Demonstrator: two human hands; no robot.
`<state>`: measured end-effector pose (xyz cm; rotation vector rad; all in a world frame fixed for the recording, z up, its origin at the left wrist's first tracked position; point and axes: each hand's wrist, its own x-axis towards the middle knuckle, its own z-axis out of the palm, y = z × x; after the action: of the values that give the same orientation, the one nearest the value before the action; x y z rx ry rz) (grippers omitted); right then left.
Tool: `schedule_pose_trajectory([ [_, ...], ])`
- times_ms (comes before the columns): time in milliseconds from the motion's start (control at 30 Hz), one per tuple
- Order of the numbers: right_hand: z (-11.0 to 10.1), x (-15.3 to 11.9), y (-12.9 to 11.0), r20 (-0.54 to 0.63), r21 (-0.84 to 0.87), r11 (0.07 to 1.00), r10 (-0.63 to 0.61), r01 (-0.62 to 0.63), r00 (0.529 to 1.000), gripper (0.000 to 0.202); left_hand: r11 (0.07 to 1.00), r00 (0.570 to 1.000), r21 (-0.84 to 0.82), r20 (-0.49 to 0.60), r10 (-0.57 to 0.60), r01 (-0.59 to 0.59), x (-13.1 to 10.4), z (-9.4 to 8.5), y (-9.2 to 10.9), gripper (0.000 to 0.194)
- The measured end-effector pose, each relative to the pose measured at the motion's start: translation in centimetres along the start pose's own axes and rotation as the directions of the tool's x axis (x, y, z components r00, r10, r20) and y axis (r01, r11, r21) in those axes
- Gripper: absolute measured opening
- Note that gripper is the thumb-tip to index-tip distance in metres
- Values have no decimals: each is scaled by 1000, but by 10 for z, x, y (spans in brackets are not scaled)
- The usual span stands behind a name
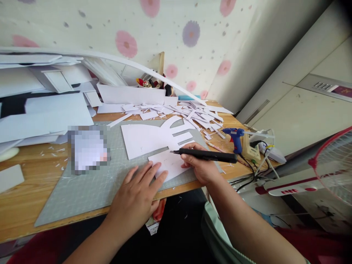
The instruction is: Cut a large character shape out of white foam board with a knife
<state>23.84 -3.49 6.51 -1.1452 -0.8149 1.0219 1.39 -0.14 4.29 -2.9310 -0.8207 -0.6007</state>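
My right hand grips a black utility knife, its blade pointing left above a small white board. Fingers spread, my left hand rests with its fingertips on the left edge of that board and on the mat. Just behind lies a larger white foam board, cut into strip-like prongs on its right side. Both pieces sit on a grey-green cutting mat. Faint pencil marks show on the small board.
White offcuts are heaped along the back of the wooden desk. Stacked white boards fill the left. A blue glue gun stands beside a power strip with cables at right. A racket juts in at far right.
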Motion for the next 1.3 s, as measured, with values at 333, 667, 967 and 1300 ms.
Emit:
schedule_pose_trajectory([
  [333,18,11,-3,-82,-146,989,13,-25,997,25,1000,999,7,32,6,-6,-2,1,-1,62],
  [667,17,19,5,-78,-288,957,-4,-19,997,19,998,1000,-48,12,-28,28,-2,5,-1,64],
  [967,19,17,6,-58,-359,933,0,-21,998,19,998,1000,-51,-7,-21,21,-4,9,-2,64],
  [1300,17,20,-8,3,-457,889,7,-5,1000,19,1000,999,-13,-28,27,-27,0,4,-4,57],
])
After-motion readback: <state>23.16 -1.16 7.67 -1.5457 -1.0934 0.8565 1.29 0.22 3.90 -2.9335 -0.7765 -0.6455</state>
